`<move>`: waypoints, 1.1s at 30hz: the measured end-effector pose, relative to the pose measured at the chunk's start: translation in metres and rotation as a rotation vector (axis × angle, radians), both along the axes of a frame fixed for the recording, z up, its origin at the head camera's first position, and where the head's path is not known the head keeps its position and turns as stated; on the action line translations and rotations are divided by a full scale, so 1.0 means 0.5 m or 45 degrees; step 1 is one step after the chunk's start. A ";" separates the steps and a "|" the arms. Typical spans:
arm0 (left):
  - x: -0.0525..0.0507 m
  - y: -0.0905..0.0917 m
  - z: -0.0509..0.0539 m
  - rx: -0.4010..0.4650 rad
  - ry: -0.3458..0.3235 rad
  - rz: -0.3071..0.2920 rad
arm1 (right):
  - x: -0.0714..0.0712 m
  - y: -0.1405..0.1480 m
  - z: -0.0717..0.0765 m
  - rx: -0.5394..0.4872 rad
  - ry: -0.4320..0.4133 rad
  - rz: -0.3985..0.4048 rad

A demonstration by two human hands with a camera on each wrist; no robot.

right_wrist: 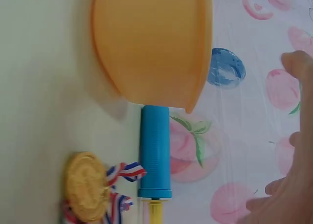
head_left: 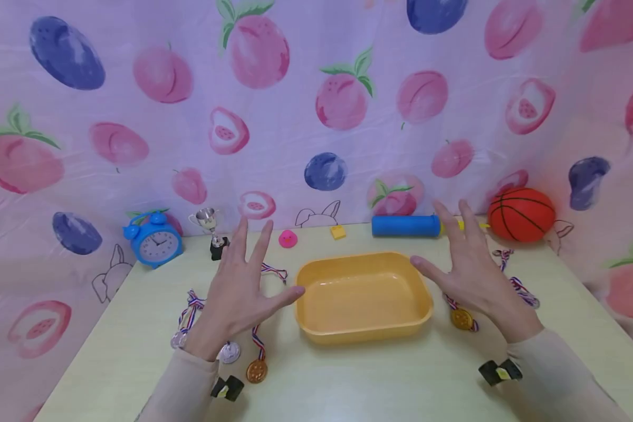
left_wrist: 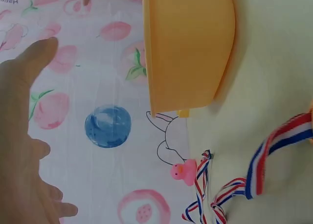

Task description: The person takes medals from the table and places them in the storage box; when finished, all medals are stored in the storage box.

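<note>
An orange-yellow plastic basin stands on the table between my two hands, with nothing lying in it. To its left my left hand hovers with fingers spread, holding nothing. My right hand is raised over the basin's right side, fingers likewise spread and nothing held. Below the left hand lie a bronze-coloured medal and a silver medal with striped ribbons. Near the right hand is a gold medal, its ribbon partly hidden by that hand in the head view.
Along the back stand a blue alarm clock, a small trophy cup, a pink rubber duck, a yellow block, a blue hand pump and a red basketball. A fruit-print curtain hangs behind the table.
</note>
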State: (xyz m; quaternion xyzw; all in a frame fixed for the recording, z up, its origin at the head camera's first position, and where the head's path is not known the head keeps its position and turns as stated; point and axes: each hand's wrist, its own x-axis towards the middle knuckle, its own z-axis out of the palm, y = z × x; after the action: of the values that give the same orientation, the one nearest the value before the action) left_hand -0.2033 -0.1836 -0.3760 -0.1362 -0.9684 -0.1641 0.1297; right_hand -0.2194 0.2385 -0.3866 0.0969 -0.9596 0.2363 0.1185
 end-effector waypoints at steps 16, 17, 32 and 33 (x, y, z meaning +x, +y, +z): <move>0.082 -0.104 -0.062 0.559 0.047 -0.204 | 0.061 0.012 -0.074 -0.579 -0.072 0.241; 0.087 -0.110 -0.071 0.569 0.026 -0.214 | 0.063 0.012 -0.080 -0.590 -0.074 0.249; 0.110 -0.162 -0.142 0.544 -0.229 -0.412 | 0.088 0.011 -0.147 -0.868 -0.228 0.350; 0.111 -0.164 -0.143 0.524 -0.249 -0.408 | 0.091 0.011 -0.150 -0.871 -0.243 0.343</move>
State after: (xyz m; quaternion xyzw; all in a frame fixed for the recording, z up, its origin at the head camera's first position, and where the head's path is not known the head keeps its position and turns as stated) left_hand -0.1480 -0.2654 -0.4473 -0.2419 -0.8887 -0.3882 0.0329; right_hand -0.1742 0.2439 -0.4617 0.1545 -0.8106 0.5644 0.0221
